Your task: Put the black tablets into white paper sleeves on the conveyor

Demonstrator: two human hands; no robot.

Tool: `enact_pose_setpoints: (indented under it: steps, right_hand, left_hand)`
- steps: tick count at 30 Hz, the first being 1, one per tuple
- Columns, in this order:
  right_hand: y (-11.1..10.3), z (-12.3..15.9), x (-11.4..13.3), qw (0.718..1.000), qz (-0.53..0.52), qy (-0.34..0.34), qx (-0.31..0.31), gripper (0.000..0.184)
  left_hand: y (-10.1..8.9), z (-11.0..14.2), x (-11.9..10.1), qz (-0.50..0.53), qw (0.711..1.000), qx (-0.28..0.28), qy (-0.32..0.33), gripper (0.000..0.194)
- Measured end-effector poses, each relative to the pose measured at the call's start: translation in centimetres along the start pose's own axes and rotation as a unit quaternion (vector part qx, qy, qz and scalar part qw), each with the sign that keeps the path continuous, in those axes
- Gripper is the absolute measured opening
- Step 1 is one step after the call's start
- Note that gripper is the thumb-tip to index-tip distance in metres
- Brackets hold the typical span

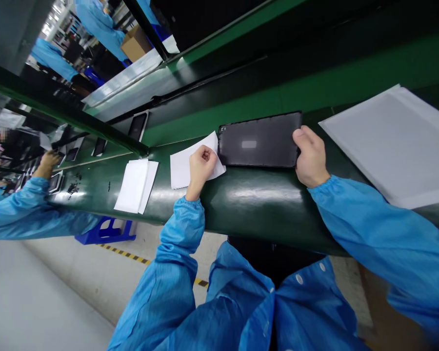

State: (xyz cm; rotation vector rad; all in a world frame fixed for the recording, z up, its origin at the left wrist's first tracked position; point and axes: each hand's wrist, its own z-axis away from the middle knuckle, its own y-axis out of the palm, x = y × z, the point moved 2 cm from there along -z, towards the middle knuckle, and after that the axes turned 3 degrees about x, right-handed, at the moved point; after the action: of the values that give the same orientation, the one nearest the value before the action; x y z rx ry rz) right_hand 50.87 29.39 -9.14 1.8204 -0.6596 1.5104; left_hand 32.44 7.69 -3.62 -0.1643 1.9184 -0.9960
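A black tablet back cover (259, 140) lies flat on the green workbench (256, 200), a small grey label at its middle. My right hand (310, 155) grips its right edge, thumb on top. My left hand (200, 165) is closed in a pinch on a white sheet (181, 168) that lies against the cover's left edge. Both my arms are in blue sleeves.
A folded white sheet (135, 185) lies to the left on the bench. A stack of large white sheets (395, 141) sits at the right. Several tablets (137, 126) rest on the conveyor behind. A co-worker's hand (47, 163) works at far left. A blue stool (106, 231) stands below.
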Motion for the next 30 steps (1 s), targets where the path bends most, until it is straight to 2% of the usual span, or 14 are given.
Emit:
enact_pose_setpoints:
  steps: [2, 5, 9, 11, 13, 21, 24, 27, 30]
  right_hand:
    - [0.4, 0.4, 0.8, 0.999, -0.006, 0.027, 0.029, 0.052]
    - [1.0, 0.9, 1.9, 0.987, -0.02, 0.104, 0.118, 0.056]
    - [1.4, 1.4, 3.2, 0.962, -0.03, 0.165, 0.216, 0.056]
    - [1.7, 1.6, 3.5, 0.948, -0.027, 0.178, 0.261, 0.057]
    - [1.9, 1.8, 3.6, 0.938, -0.025, 0.184, 0.294, 0.06]
    - [3.5, 3.2, 3.2, 0.912, -0.011, 0.169, 0.373, 0.068]
    - [3.5, 3.3, 3.0, 0.923, 0.087, 0.111, 0.359, 0.062]
    - [3.0, 3.1, 2.9, 0.935, 0.206, 0.002, 0.289, 0.052]
    - [2.8, 3.0, 2.7, 0.943, 0.233, -0.07, 0.225, 0.049]
  left_hand:
    - [0.0, -0.1, 0.3, 0.003, 1.0, -0.002, -0.002, 0.013]
    - [0.3, 0.0, 0.6, 0.016, 1.0, 0.005, 0.011, 0.013]
    - [1.2, 1.0, -0.1, 0.029, 0.991, 0.081, 0.103, 0.011]
    - [1.7, 1.7, -0.7, 0.022, 0.98, 0.117, 0.162, 0.011]
    - [2.0, 2.4, -1.5, 0.012, 0.97, 0.13, 0.204, 0.013]
    - [2.7, 5.0, -4.3, 0.065, 0.937, 0.154, 0.308, 0.023]
    - [3.0, 5.6, -4.6, 0.076, 0.927, 0.154, 0.335, 0.026]
    - [3.1, 5.6, -4.3, 0.082, 0.933, 0.121, 0.33, 0.028]
    - [3.4, 5.6, -4.0, 0.101, 0.934, 0.104, 0.328, 0.026]
